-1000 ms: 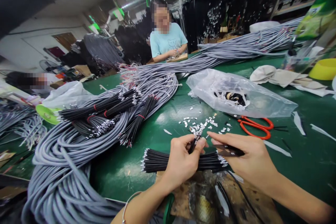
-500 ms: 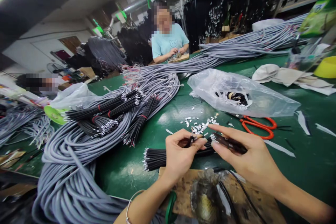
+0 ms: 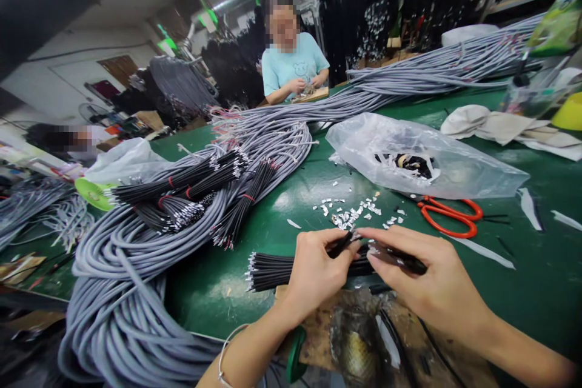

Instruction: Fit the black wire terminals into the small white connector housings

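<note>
My left hand [image 3: 318,267] pinches a short black cable [image 3: 339,247] between thumb and fingers, its end pointing right. My right hand [image 3: 436,279] is closed around a narrow dark tool [image 3: 402,258] lying along its palm; its exact kind is hard to make out. The right index fingertip touches the cable's end beside the left fingertips. Beneath both hands lies a bundle of black cables [image 3: 270,271] with silvery ends. Small silvery scraps [image 3: 348,218] are scattered on the table just beyond the hands.
Orange-handled scissors [image 3: 448,216] and a clear plastic bag [image 3: 473,167] lie right of the scraps. Thick grey cables [image 3: 113,291] and tied black cable bundles [image 3: 243,200] fill the left. A worn wooden board [image 3: 313,327] is in front. Across the green table a person [image 3: 295,66] sits.
My right hand's index finger has come down and left onto the cable end, so the fingertips of both hands meet. More scraps show to the right of the pile.
</note>
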Tool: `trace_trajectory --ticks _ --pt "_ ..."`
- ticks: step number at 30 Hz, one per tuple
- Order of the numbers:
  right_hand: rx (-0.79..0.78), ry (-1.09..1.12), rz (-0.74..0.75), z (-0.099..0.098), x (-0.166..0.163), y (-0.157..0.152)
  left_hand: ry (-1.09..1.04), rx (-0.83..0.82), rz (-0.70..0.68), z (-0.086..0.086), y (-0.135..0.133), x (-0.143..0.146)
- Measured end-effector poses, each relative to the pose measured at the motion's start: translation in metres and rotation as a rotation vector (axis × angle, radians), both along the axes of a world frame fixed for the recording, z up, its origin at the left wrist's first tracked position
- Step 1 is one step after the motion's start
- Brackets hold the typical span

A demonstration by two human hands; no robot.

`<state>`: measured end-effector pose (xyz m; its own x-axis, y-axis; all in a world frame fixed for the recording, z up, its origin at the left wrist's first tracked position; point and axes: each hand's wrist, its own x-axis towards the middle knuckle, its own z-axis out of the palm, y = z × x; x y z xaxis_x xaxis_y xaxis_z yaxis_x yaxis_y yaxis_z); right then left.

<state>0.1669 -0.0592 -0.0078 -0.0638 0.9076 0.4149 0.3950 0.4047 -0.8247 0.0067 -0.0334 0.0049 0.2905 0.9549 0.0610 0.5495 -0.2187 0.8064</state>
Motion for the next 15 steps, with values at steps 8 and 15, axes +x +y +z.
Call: trace_trajectory --ticks 8,15 --pt "0.071 -0.083 -0.17 -0.0062 0.0019 0.0042 0.081 0.035 0.031 -0.0007 0.0024 0.0007" --pt "0.104 -0.084 -0.156 -0.0059 -0.0002 -0.0005 -0.018 0.147 0.136 -0.0011 0.0005 0.0019"
